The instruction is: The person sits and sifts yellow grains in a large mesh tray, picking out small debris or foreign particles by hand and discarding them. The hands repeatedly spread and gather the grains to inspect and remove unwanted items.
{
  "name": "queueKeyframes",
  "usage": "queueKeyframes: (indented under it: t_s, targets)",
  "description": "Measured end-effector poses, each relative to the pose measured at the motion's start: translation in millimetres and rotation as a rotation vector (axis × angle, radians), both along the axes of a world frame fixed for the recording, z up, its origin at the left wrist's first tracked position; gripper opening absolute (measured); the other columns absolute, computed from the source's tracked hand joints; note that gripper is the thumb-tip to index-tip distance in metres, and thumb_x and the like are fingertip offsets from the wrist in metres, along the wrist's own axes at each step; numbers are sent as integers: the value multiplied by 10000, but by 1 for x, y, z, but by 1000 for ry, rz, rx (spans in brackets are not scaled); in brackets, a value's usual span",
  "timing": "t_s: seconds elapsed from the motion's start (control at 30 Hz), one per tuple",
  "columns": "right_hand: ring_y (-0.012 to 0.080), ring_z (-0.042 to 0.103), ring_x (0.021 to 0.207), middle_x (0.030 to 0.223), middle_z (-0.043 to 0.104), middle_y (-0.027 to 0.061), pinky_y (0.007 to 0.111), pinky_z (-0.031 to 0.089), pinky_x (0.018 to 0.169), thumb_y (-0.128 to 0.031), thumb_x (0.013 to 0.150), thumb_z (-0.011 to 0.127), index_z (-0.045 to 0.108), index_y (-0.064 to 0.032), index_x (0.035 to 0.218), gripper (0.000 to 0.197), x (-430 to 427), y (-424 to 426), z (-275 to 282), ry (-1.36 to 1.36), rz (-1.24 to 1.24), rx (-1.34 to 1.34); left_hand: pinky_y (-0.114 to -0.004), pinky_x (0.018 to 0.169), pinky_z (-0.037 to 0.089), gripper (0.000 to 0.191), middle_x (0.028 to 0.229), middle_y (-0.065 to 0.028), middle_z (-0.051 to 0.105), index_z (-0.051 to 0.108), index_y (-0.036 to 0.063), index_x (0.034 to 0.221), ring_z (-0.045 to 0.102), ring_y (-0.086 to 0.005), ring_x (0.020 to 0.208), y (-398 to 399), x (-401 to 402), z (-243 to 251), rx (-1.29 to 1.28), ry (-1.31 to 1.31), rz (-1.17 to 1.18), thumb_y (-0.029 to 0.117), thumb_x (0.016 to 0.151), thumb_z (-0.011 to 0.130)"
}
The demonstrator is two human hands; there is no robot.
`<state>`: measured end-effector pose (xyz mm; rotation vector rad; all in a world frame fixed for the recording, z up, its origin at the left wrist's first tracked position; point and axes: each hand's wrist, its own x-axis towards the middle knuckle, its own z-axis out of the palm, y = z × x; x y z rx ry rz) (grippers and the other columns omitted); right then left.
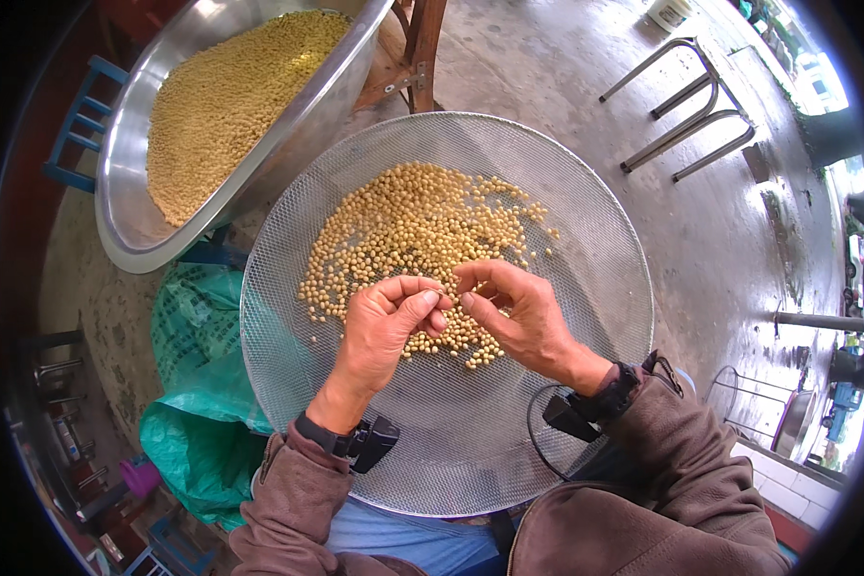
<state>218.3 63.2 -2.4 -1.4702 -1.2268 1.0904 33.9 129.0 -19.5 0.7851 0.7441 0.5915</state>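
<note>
A wide round metal mesh sieve [432, 461] lies across my lap, with a loose spread of pale yellow soybeans [417, 209] over its middle and far part. Above the near edge of the beans, my left hand [396, 317] pinches something tiny between thumb and forefinger; what it is cannot be made out. Just right of it is my right hand [511, 309], thumb and forefinger apart, with nothing visible between them. Both wrists wear black straps with small black devices.
At the upper left stands a large metal tub [133, 158] full of soybeans. A green plastic sack [201, 439] lies left of the sieve. A wooden frame [425, 57] rises beyond it. Metal stool legs [691, 122] and a white bucket [669, 13] are at the upper right.
</note>
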Motion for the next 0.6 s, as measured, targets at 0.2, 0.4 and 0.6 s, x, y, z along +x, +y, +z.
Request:
queueKeyframes:
  t_s: [0.2,0.4,0.6]
  targets:
    - [195,669,763,936,644,68,295,547,654,-57,827,732,689,-59,1072,249,4,2,0,-242,142,297,-241,688,557,192,859,-67,682,646,-44,1079,646,-111,743,-9,4,-1,-18,6,-62,107,968,610]
    - [220,672,782,904,648,68,310,547,657,-46,822,724,697,-58,1010,191,3,1,-2,-317,130,373,-236,689,556,192,859,-71,683,638,-39,1074,647,-114,736,-11,4,-4,-139,-63,-59,117,965,617]
    - [179,645,717,815,650,86,287,501,602,2,844,684,682,-16,939,97,22,14,9,-269,-38,308,-250,694,559,139,855,-73,686,643,-15,1011,648,-107,742,-11,5,-9,-121,48,-38,107,944,634]
